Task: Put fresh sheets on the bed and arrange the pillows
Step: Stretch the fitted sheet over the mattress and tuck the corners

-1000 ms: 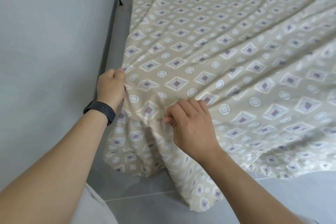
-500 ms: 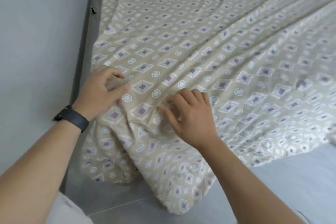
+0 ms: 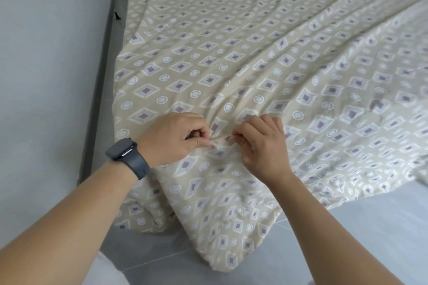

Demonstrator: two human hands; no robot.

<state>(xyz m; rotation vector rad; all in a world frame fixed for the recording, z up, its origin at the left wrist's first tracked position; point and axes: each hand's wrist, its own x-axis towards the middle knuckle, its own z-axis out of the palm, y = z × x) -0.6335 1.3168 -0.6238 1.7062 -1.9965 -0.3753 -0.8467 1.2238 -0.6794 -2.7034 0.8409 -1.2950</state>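
Pinching a small fold of patterned sheet at the bed's near corner: left hand and right hand, close together, each grip clenched on cloth between thumb and curled fingers. Spread across the bed, beside the grey wall, rippled with long creases, loose corner spilling onto the tiled floor. Looks thin, soft and light, likely to slide; probably best gathered along the hanging edge for tucking. Dark watch on left wrist.

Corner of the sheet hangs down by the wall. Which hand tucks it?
Left, probably. The left hand pinches the sheet nearer the wall, over the draped corner; the right hand grips farther from it.
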